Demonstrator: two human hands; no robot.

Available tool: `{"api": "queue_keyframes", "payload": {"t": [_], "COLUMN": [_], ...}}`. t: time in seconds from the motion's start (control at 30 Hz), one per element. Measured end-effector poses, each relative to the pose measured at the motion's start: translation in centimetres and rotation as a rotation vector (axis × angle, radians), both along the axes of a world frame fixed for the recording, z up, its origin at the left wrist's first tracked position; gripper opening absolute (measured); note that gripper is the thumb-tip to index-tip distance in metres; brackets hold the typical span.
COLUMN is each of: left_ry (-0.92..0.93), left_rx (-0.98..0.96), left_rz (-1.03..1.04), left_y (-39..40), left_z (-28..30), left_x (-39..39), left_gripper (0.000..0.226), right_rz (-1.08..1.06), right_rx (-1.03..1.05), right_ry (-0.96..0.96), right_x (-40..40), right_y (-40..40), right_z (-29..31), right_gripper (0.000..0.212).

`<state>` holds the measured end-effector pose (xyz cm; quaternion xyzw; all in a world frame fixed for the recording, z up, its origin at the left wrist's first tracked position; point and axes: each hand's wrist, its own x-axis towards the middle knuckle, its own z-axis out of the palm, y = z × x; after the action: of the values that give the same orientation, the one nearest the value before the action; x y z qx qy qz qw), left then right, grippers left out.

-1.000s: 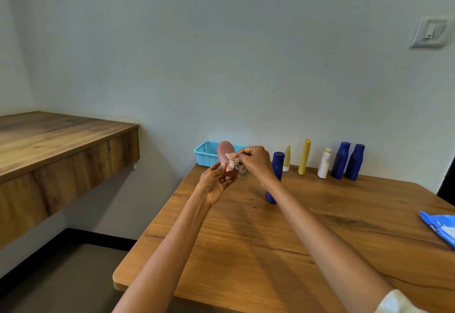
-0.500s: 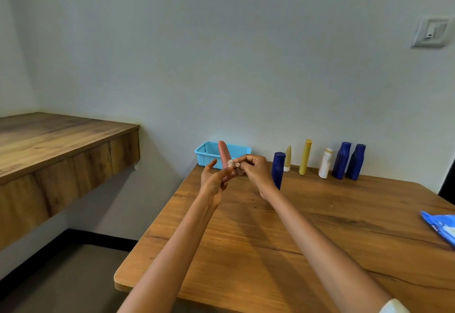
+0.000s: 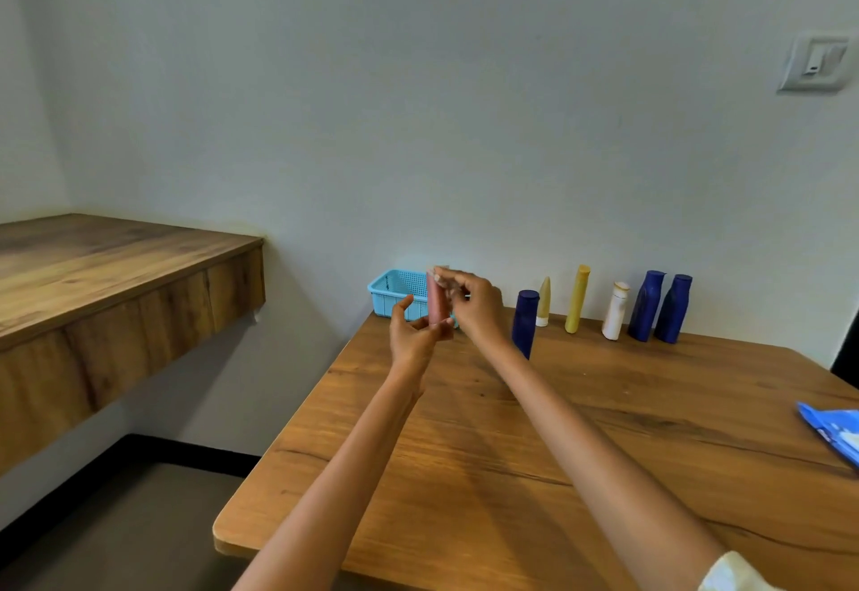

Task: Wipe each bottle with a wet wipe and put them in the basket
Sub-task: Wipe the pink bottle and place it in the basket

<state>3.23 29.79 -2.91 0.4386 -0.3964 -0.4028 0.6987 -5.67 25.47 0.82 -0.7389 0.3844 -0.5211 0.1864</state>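
A pink bottle (image 3: 436,300) stands upright in the air in front of the light blue basket (image 3: 395,292). My left hand (image 3: 415,335) holds its lower end between thumb and fingers. My right hand (image 3: 472,304) is at the bottle's top, fingers curled, pinching a small wet wipe that is mostly hidden and blurred. A dark blue bottle (image 3: 524,323) stands on the table just right of my right wrist. Along the wall stand a cream tube (image 3: 543,302), a yellow tube (image 3: 576,304), a white bottle (image 3: 614,310) and two dark blue bottles (image 3: 659,307).
The wooden table (image 3: 534,451) has its left edge near my left arm. A blue wet wipe pack (image 3: 832,435) lies at the right edge. A wooden shelf (image 3: 107,283) juts from the left wall. A wall switch (image 3: 816,63) sits high at the right.
The pink bottle has turned from showing its broad face to upright and narrow. My right hand with the wipe has slid from the bottle's lower part up to its top.
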Motion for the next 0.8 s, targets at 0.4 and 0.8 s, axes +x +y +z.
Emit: {"api": "queue_keyframes", "payload": {"t": [0.4, 0.8], "left_ry": [-0.084, 0.254], "left_rx": [0.089, 0.188], "left_rz": [-0.013, -0.229], "left_y": [-0.5, 0.2], "left_z": [-0.6, 0.2], "left_x": [1.2, 2.4], "left_gripper": [0.083, 0.069], "right_rz": [0.002, 0.166], "right_rx": [0.066, -0.024], "right_ry": [-0.176, -0.121], "right_x": [-1.4, -2.3], "right_y": [-1.0, 1.8], "right_z": [-0.9, -4.9], "right_gripper": [0.024, 0.026]}}
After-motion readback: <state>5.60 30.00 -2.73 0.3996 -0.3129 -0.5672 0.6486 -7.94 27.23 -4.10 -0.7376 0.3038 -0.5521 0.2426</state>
